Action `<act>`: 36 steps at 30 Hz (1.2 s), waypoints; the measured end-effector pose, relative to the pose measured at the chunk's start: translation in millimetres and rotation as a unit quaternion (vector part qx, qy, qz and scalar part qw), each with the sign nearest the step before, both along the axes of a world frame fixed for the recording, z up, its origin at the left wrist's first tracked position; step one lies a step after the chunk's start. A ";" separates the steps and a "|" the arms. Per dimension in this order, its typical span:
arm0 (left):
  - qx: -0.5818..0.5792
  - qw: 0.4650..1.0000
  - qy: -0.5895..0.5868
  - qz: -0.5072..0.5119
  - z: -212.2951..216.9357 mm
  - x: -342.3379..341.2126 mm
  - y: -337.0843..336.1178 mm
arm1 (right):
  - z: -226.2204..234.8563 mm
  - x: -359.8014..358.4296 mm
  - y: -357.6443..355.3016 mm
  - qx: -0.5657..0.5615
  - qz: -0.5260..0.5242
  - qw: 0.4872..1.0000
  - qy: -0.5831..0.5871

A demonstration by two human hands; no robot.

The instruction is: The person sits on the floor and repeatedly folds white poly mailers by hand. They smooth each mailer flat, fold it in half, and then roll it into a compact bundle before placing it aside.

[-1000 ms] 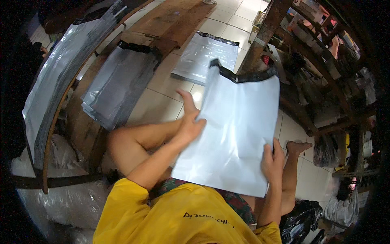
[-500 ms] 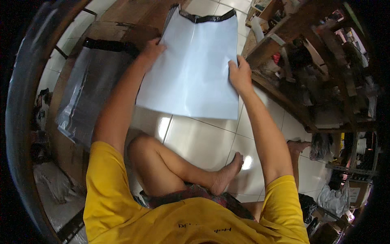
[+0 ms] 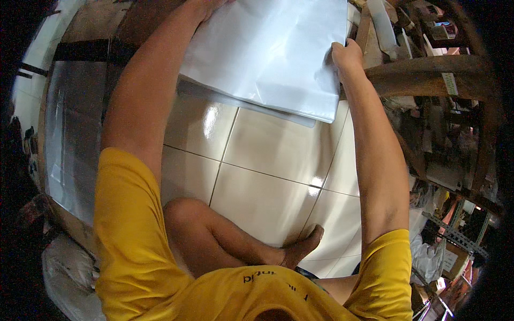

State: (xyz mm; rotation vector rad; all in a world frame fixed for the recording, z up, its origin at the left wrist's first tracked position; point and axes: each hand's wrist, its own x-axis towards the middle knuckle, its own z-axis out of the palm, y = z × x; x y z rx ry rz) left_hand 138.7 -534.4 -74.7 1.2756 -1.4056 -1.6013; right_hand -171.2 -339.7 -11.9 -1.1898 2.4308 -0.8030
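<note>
A stack of white plastic mailing bags (image 3: 267, 53) is held out in front of me over the floor, its far end cut off by the top of the picture. Along the near edge the layers lie slightly out of line, with a greyish sheet (image 3: 241, 99) showing beneath. My left hand (image 3: 208, 7) grips the stack's left side; only part of this hand shows at the upper edge. On the opposite side my right hand (image 3: 348, 56) is closed on the right edge, thumb on top and the other fingers mostly hidden behind.
Grey plastic bags with a black strip (image 3: 77, 128) lie to my left on brown cardboard (image 3: 96, 24). A wooden rack (image 3: 428, 75) holding assorted items stands close on my right. Below the stack are glossy floor tiles (image 3: 267, 192) and my folded leg (image 3: 225, 235).
Both hands and the stack have shifted farther away, toward the picture's top, so the black strip at the far end has left view. The near edge's layers now show spread slightly apart.
</note>
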 end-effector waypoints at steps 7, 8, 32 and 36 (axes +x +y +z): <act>-0.027 0.997 -0.072 0.019 -21.4 -0.3 -0.7 | -27.2 -1.9 -3.7 0.061 -0.035 0.996 0.053; -0.027 0.995 -0.092 0.023 -24.1 -0.4 -0.6 | -28.1 -1.6 -4.2 0.076 -0.037 0.995 0.059; 0.051 0.977 -0.209 0.010 -27.7 16.6 12.5 | -43.3 -8.6 -0.7 0.185 0.035 0.976 0.108; 0.039 0.980 -0.193 0.039 -39.8 23.0 8.9 | -36.5 -2.5 -5.8 0.245 0.076 0.959 0.123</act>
